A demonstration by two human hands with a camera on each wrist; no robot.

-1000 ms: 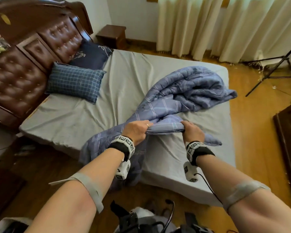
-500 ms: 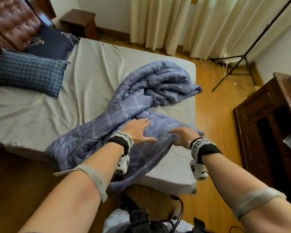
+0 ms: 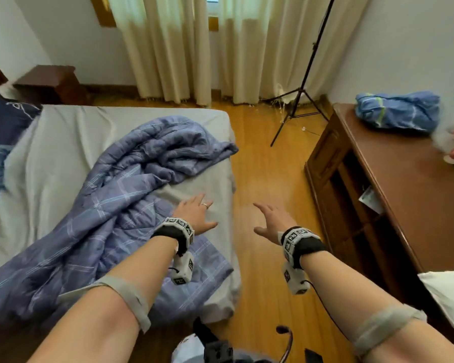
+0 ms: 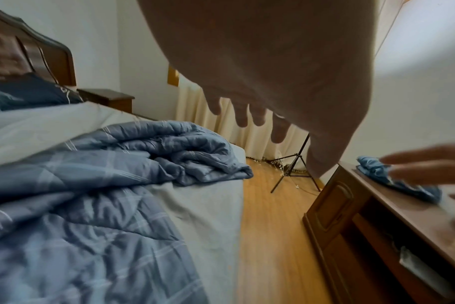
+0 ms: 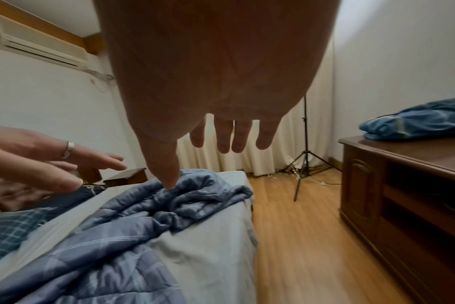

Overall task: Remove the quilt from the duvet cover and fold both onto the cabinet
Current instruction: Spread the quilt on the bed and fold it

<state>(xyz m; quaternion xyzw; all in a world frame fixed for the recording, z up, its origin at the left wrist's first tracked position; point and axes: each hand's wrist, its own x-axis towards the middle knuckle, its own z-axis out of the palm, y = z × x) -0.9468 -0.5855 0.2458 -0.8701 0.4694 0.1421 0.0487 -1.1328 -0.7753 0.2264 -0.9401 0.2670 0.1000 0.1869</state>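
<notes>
Quilt [image 3: 121, 195] lies rumpled on bed [image 3: 63, 142]; cabinet [image 3: 404, 195] right across the floor, folded bundle [image 3: 397, 111] on its far end.

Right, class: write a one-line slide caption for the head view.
Both hands, left and right, open and empty, between quilt on bed and cabinet.

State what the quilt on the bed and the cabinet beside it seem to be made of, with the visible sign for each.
Quilt: soft padded fabric, probably cotton or polyester, matte; stitched puffy panels and rumpled folds show it.
Cabinet: dark reddish-brown wood or wood veneer, semi-gloss; its top reflects light faintly.
</notes>
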